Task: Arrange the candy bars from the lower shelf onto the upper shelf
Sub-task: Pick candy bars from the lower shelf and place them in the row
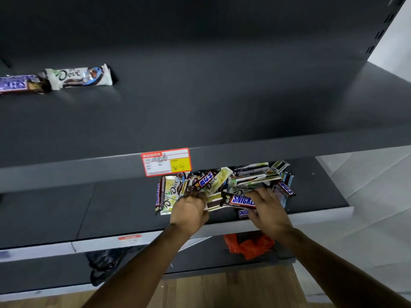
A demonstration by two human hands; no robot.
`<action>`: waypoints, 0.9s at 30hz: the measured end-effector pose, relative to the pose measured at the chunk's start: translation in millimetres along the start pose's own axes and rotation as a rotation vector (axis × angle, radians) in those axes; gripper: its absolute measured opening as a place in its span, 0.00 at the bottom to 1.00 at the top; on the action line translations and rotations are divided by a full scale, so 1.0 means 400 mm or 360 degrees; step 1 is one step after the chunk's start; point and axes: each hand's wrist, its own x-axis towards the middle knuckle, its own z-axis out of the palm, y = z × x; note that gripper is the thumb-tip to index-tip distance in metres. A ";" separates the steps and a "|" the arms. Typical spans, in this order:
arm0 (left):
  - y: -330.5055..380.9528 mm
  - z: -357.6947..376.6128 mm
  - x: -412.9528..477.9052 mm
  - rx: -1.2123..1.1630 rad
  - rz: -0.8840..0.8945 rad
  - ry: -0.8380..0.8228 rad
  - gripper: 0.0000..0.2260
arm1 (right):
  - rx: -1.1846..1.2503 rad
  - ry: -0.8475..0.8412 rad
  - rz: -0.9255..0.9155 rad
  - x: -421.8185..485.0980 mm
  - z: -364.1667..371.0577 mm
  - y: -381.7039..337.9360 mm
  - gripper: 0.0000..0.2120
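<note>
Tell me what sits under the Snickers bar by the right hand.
A second Snickers wrapper peeks out beneath the Snickers bar. The right hand covers both bars' right ends and whatever else lies below.

Both forearms (pixel 142 263) are bare along all their visible length, long and slim, tapering to narrow wrists (pixel 287 232). The left hand (pixel 189 210) and right hand (pixel 270 215) are bare too, knuckles faintly ridged. The right hand's fingers (pixel 270 194) look long and slender; the left's are mostly hidden behind the hand's own back
</note>
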 end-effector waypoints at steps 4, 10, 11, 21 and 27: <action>-0.049 -0.094 -0.091 -0.0004 0.0032 0.0153 0.16 | 0.0021 0.0131 -0.0110 -0.024 -0.038 -0.131 0.21; -0.137 -0.231 -0.247 -0.0009 0.0087 0.0371 0.17 | 0.0182 0.0457 -0.0137 -0.060 -0.124 -0.348 0.20; -0.151 -0.255 -0.272 -0.0013 0.0104 0.0425 0.17 | 0.0217 0.0520 -0.0137 -0.062 -0.139 -0.381 0.20; -0.311 -0.514 -0.390 -0.0386 0.0019 0.0969 0.17 | 0.0518 0.1008 -0.0175 0.015 -0.349 -0.704 0.22; -0.382 -0.623 -0.332 -0.1793 -0.0274 0.0816 0.10 | 0.0752 0.0974 -0.0285 0.127 -0.402 -0.790 0.20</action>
